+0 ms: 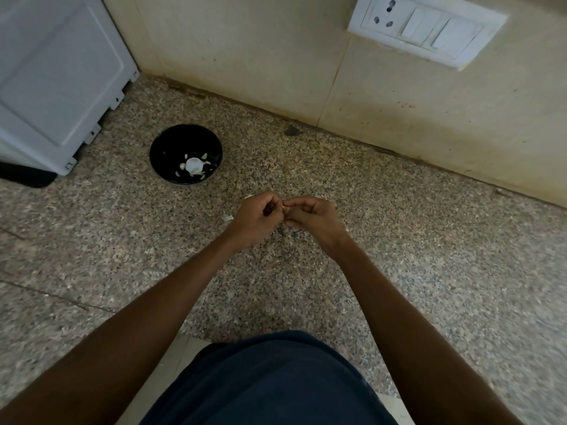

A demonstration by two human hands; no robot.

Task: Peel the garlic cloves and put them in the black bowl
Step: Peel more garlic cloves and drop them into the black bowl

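— Looking at the hands: what are they doing?
— Both are raised over the speckled stone counter [399,240], fingertips meeting. The left hand [254,219] and the right hand [313,217] each have fingers curled, pinching a small pale bit between them, probably a garlic clove [284,206], though it is too tiny to be sure.
— And the black bowl [186,154]?
— Well apart, up and to the left, holding several pale pieces. Just beside the left hand lies a white scrap of skin [227,218] on the counter.
— Anything else?
— A switch plate [426,29] on the wall, and a white appliance [58,78] at the left.
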